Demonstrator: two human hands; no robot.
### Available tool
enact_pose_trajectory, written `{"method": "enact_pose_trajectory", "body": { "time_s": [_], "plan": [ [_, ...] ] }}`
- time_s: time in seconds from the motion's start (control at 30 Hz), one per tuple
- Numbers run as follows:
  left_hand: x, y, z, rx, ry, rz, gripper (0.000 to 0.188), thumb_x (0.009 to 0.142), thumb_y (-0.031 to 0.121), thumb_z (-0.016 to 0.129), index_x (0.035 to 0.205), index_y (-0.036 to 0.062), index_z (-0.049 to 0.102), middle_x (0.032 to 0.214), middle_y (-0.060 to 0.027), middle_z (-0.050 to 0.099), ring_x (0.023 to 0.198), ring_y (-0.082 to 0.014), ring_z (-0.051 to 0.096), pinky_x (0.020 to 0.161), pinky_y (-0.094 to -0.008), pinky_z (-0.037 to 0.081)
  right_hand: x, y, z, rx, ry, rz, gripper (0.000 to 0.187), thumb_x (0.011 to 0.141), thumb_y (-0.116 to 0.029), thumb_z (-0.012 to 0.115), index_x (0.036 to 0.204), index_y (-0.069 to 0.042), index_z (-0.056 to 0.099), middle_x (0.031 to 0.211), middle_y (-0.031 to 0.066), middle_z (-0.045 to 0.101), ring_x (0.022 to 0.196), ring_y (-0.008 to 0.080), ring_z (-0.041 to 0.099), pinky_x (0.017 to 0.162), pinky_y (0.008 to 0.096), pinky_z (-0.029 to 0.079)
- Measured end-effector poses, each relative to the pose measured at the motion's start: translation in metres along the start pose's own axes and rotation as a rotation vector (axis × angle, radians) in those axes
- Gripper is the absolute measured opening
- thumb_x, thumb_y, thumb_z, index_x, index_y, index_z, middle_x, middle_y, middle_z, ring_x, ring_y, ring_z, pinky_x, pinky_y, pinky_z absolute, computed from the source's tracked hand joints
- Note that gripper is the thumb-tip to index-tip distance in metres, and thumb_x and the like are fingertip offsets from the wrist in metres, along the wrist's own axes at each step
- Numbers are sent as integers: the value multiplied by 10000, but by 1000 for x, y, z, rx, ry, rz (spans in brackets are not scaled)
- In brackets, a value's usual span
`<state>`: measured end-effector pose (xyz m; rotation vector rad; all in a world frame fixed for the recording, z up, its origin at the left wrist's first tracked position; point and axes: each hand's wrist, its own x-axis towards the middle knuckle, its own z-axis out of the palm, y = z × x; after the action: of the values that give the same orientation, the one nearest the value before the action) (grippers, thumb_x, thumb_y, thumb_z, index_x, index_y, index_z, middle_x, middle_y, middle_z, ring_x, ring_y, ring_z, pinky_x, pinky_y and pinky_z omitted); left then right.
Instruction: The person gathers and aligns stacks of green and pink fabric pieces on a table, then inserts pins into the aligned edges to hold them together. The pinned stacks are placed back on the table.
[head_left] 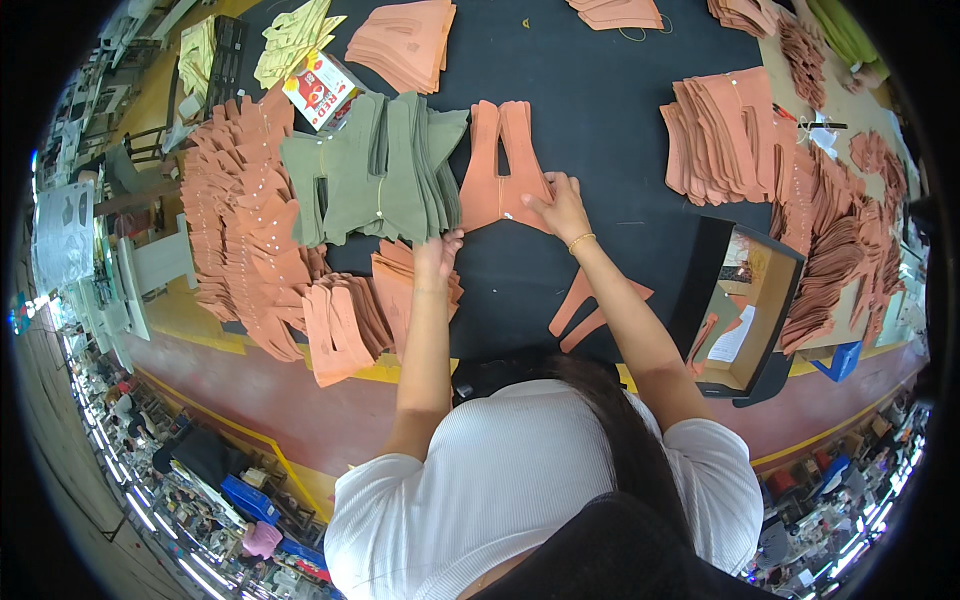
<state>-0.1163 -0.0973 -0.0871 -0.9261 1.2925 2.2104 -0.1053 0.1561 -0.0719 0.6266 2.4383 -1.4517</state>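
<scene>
A salmon-orange cut piece (pixel 487 198), forked at its far end like a shoe-upper part, lies flat on the dark table in front of me. My right hand (pixel 563 212) grips its right edge, thumb on top. At its lower left corner, the fingers of my left hand (pixel 438 257) are closed, partly hidden beside the green stack. That stack of green cut pieces (pixel 375 185) lies fanned just left of the orange piece. Under my right forearm is a loose orange piece (pixel 580 308). Small orange stacks (pixel 338 325) lie left of my left wrist.
Long fanned rows of orange pieces (pixel 245 220) cover the left side. Further stacks lie at the far left (pixel 405 45) and right (pixel 720 135). An open box (pixel 735 300) stands right of my right arm. A red-and-white carton (pixel 322 88) and pale yellow pieces (pixel 293 42) lie far left.
</scene>
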Motion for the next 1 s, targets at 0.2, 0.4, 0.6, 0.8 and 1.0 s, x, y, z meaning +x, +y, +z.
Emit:
{"method": "enact_pose_trajectory", "body": {
  "time_s": [0.2,0.4,0.6,0.8,1.0],
  "plan": [
    [-36,19,3,319,17,-104,346,986,267,549,1248,46,504,1103,-82,587,682,-155,635,537,-241,498,-9,-14,-2,-399,77,-50,677,794,-365,744,1341,-97,450,1257,164,444,1125,379,523,904,521,460],
    [-129,48,-40,513,79,118,355,974,230,577,1268,33,555,1021,-90,641,720,-122,636,555,-219,513,-31,-30,8,-628,163,-389,588,827,-230,712,1359,-152,471,1376,144,433,1186,355,480,944,515,410],
    [-168,5,-115,932,219,379,355,950,157,598,1269,8,555,1029,-70,611,884,-176,627,797,-289,508,-64,-38,33,-340,-5,-551,429,837,-207,689,1232,-86,573,1279,155,526,1123,336,534,970,457,419],
    [-189,-54,-115,794,200,337,390,936,151,627,1284,-1,539,1142,-132,625,1040,-201,604,914,-307,471,-89,-49,132,-224,-357,-370,740,724,-495,767,1241,-2,572,1247,201,548,1182,368,519,998,475,419],
    [-217,-65,-126,712,239,390,407,927,155,638,1296,17,536,1135,-149,631,1050,-221,606,912,-331,476,-73,-80,172,-591,-718,-125,1023,588,-610,810,1355,-13,493,1354,229,497,1294,367,450,1025,496,401]
  ]
}}
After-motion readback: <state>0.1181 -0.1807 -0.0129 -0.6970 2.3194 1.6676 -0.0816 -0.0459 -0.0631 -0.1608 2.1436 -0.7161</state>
